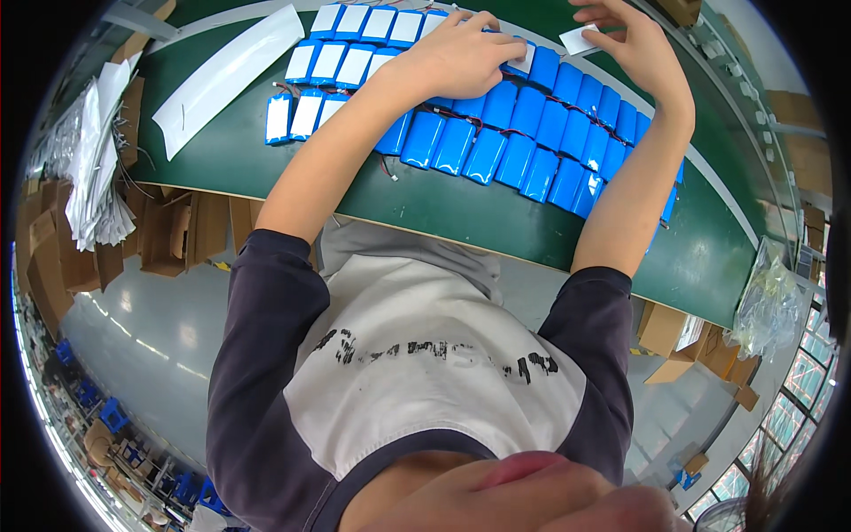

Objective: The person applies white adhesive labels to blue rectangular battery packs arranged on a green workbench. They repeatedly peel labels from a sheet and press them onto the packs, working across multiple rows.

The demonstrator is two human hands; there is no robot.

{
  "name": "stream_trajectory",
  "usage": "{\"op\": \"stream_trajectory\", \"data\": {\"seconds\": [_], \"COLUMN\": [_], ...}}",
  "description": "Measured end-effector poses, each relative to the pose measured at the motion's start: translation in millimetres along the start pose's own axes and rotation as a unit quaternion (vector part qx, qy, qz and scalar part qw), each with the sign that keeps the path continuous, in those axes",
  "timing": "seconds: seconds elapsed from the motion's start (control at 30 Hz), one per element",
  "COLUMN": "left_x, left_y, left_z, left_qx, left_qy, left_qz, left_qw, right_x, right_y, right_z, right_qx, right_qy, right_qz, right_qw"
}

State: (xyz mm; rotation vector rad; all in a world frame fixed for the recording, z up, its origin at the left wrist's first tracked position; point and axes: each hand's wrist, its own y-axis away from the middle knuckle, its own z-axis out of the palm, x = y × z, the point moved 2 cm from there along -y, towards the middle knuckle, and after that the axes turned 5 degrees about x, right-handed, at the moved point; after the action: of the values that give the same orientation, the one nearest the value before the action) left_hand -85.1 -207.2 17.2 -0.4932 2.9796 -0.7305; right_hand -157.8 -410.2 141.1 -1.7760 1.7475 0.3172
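Rows of blue battery packs (485, 156) with thin red and black wires lie on the green table (443, 206). Several packs at the left carry a white label (329, 64); those at the right are bare blue. My left hand (465, 58) rests over the upper row with its fingers apart, thumb and fingertips beside a pack with a white label (526, 60). Off the upper edge of the rows, my right hand (628, 37) pinches a small white label (578, 40) between thumb and finger. My left hand and forearm hide some packs beneath them.
A long white sheet (232, 82) lies at the table's left. Beyond the left edge hang plastic bags and papers (99, 168), above open cardboard boxes (168, 232). A clear plastic bag (769, 297) is at the right corner. A rail (720, 66) runs along the far right side.
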Motion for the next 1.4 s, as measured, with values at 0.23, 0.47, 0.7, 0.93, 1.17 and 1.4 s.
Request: {"op": "stream_trajectory", "data": {"seconds": [0.23,0.47,0.7,0.93,1.17,1.4], "left_x": [6.3,-4.9,-21.6,5.0,13.2,17.3], "left_y": [-11.2,-13.2,1.2,4.0,3.9,4.5], "left_z": [-22.6,-26.9,-29.5,-40.4,-31.3,-24.8], "left_qx": [0.144,0.219,0.196,0.183,0.132,0.018], "left_qy": [0.180,0.443,0.372,0.333,0.270,0.270], "left_qz": [-0.082,-0.180,-0.200,-0.093,-0.011,-0.021], "left_qw": [0.970,0.851,0.885,0.920,0.954,0.962], "right_x": [-5.8,2.5,24.3,87.7,89.0,95.8], "right_y": [-2.3,-16.5,-4.6,43.3,44.2,46.0], "right_z": [4.3,30.8,14.2,47.9,75.6,74.5], "right_qx": [-0.014,-0.044,0.116,0.207,0.109,0.081], "right_qy": [-0.047,-0.315,-0.254,-0.178,-0.116,-0.072], "right_qz": [-0.025,0.021,-0.012,0.116,0.166,0.143], "right_qw": [0.999,0.948,0.960,0.955,0.973,0.984]}}
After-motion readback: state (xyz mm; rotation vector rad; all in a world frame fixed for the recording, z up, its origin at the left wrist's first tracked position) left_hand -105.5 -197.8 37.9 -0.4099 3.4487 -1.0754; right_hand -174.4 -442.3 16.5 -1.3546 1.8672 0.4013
